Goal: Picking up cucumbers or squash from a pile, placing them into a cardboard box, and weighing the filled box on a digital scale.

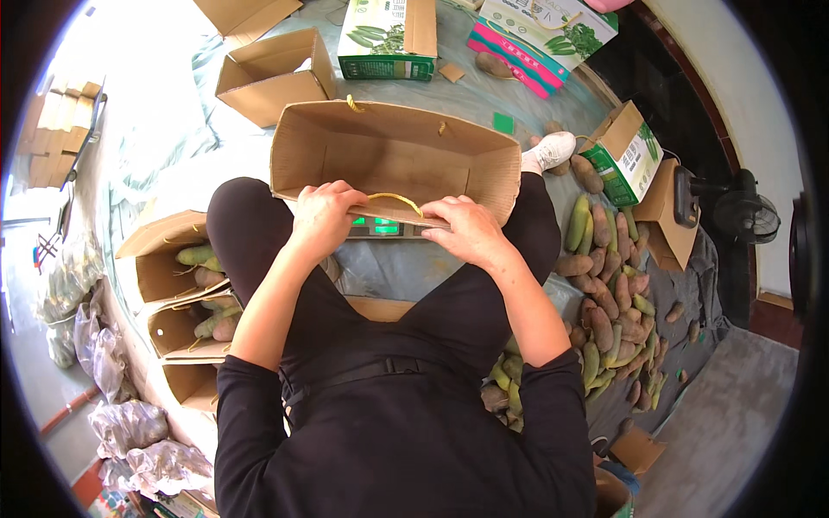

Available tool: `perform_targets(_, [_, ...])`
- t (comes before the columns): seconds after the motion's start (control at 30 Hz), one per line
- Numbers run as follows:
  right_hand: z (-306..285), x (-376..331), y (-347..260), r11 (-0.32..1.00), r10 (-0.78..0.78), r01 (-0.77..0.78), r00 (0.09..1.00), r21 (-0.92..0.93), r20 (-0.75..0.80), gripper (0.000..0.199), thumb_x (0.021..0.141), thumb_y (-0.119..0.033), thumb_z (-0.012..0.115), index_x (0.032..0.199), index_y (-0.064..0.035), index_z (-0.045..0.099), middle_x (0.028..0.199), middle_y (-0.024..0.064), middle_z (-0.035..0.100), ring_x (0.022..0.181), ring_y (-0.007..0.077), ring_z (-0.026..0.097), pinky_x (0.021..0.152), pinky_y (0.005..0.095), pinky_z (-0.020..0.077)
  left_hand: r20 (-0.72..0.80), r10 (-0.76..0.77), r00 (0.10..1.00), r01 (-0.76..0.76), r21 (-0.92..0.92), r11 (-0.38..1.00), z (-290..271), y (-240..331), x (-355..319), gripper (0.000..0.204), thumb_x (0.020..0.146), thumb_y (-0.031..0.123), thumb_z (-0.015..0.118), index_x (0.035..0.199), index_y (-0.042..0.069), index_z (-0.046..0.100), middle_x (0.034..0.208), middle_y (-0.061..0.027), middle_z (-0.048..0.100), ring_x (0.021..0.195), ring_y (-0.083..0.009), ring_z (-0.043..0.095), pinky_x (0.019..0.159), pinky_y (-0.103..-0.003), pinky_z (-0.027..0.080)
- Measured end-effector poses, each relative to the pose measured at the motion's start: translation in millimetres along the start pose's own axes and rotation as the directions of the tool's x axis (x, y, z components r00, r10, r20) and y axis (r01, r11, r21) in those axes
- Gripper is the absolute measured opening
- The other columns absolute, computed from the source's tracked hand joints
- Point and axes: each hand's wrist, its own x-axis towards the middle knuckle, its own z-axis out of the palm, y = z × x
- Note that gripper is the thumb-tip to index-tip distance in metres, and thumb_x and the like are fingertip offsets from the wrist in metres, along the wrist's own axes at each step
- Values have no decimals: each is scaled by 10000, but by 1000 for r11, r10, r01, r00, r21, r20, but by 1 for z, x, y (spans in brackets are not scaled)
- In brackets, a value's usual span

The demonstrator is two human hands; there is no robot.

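A bluish plastic sheet (473, 93) covers the floor, and on it, to the right, spreads a pile of long green and brown-red vegetables (604, 298), well apart from both hands. To the left, just beside the person's left knee (246, 207), stand open cartons (164, 231) with similar produce showing inside. The open cardboard box (393, 155) lies directly in front, its mouth turned up and a little toward the person, with no contents visible in the part that shows. Its long axis runs left to right across the body, the right end slanting slightly nearer, so the near long wall faces both hands and the bulk of the box lies on their far side. The left hand (324, 214) and the right hand (471, 231) are about equally near it: each holds the near rim with fingers bent over the edge, the left a little in from the left corner, the right close to the right corner. Under that rim, between the hands, shows a scale (407, 231) with a lit green display; whether the box rests fully on it is hidden. Smallest is the yellow cord handle (395, 198), arched along the near rim between the hands; whether the fingertips also pinch its ends, I cannot tell.
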Motion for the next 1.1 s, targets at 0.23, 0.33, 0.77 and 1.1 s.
perform_targets(0.23, [8, 1, -6, 964, -3, -2, 1000, 267, 18, 526, 765, -201, 691, 1261, -137, 528, 1023, 89, 635, 1019, 263, 568, 874, 385, 466, 119, -80, 990, 112, -290, 950, -15, 5, 0, 567, 639, 9, 724, 1184, 93, 590, 948, -90, 643, 917, -262, 632, 815, -371, 511])
perform_targets(0.33, [8, -1, -6, 959, -20, 12, 999, 283, 25, 555, 755, -134, 698, 1281, -127, 519, 1030, 112, 626, 1022, 260, 573, 884, 371, 474, 173, -39, 984, 101, -361, 927, -16, 3, 1, 670, 638, 8, 732, 1269, 105, 526, 1013, -110, 648, 953, -261, 631, 844, -370, 504])
perform_targets(0.77, [11, -2, -5, 943, 0, 7, 1000, 332, -22, 540, 734, -135, 710, 1245, -153, 536, 1013, 59, 636, 1006, 256, 581, 847, 385, 476, 217, -51, 975, 82, -139, 987, -7, 4, 5, 577, 689, 130, 718, 1240, 135, 547, 1086, -74, 641, 1045, -263, 589, 881, -401, 447])
perform_targets(1.1, [-3, -5, -1, 893, -31, 126, 975, 433, -218, 380, 780, -116, 690, 1145, -78, 591, 990, 70, 621, 977, 233, 597, 835, 344, 487, 94, 74, 993, -73, -11, 997, -3, 8, 8, 234, 727, 99, 652, 956, 123, 697, 935, -18, 645, 949, -222, 602, 820, -377, 456])
